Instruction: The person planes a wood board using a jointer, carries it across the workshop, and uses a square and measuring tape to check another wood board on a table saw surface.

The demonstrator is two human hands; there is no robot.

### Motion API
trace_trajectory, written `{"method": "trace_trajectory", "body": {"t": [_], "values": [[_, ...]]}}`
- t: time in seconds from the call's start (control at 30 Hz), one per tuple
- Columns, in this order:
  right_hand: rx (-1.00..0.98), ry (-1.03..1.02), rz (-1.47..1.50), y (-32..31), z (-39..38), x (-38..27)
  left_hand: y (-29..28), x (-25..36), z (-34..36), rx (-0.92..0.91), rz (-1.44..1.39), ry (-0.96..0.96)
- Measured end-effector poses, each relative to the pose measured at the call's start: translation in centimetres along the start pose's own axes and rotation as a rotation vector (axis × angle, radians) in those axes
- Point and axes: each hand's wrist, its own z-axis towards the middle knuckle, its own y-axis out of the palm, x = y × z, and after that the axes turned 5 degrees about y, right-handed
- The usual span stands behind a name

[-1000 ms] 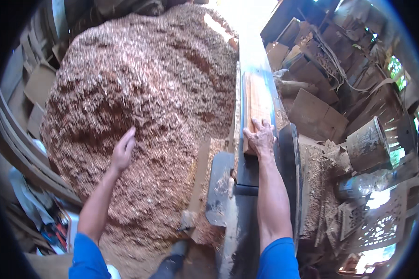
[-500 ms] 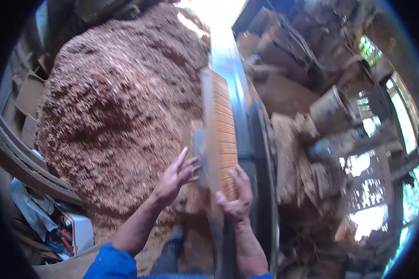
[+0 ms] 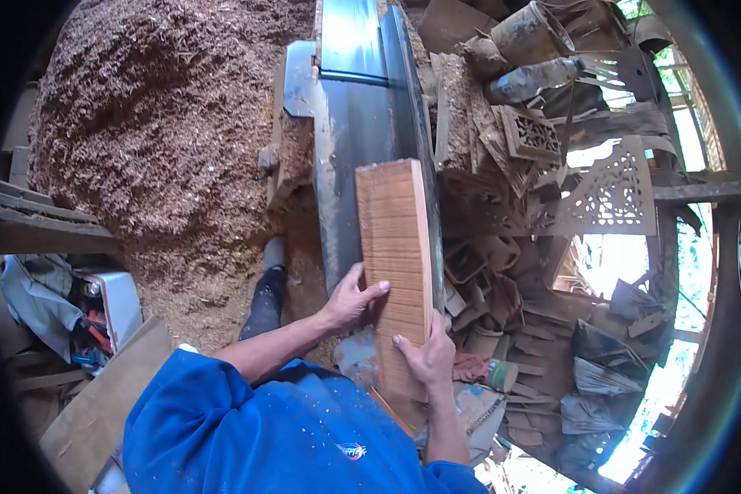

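Observation:
A wooden board (image 3: 393,239) with reddish-brown grain lies over the near part of a long dark metal machine bed (image 3: 344,173). My left hand (image 3: 354,300) holds the board's left edge, its thumb on the upper face and its other fingers mostly out of sight. On the right edge, closer to me, my right hand (image 3: 428,354) grips the board with its thumb across the face. A shiny metal fence (image 3: 407,99) runs along the bed's right side. Beside the bed's left edge sits a flat grey metal plate (image 3: 300,78).
A large heap of wood shavings (image 3: 156,140) rises on the left. Near it stands a white box (image 3: 122,305) holding tools. To the right are a dirty bucket (image 3: 535,37), a plastic bottle (image 3: 535,80), a carved openwork panel (image 3: 605,193) and scattered wood scraps.
The board has come down from a raised, edge-on position and shows its broad face over the bed. My left hand, apart from it before, now holds its edge. The view has shifted.

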Motion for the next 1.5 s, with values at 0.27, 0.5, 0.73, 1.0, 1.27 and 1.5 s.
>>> {"method": "trace_trajectory", "body": {"t": [0.27,0.5,0.73,1.0,1.27,1.5], "values": [[0.340,-0.013,-0.510,2.5,-4.5,7.6,6.9,-5.3,-4.1,-0.065,0.594,0.147],[0.477,-0.196,-0.650,6.2,2.6,7.4,6.7,-8.2,3.3,0.033,0.632,0.346],[0.370,-0.226,-0.544,5.9,15.2,0.6,2.5,-1.1,15.5,0.078,0.713,0.489],[0.381,-0.252,-0.562,5.7,24.2,-4.7,0.2,3.6,24.6,0.093,0.766,0.522],[0.350,-0.300,-0.539,6.6,28.7,-7.6,-3.2,4.3,30.0,0.124,0.898,0.674],[0.393,-0.334,-0.543,5.7,30.2,-7.3,-1.9,6.6,30.3,-0.015,1.408,0.619]]}}
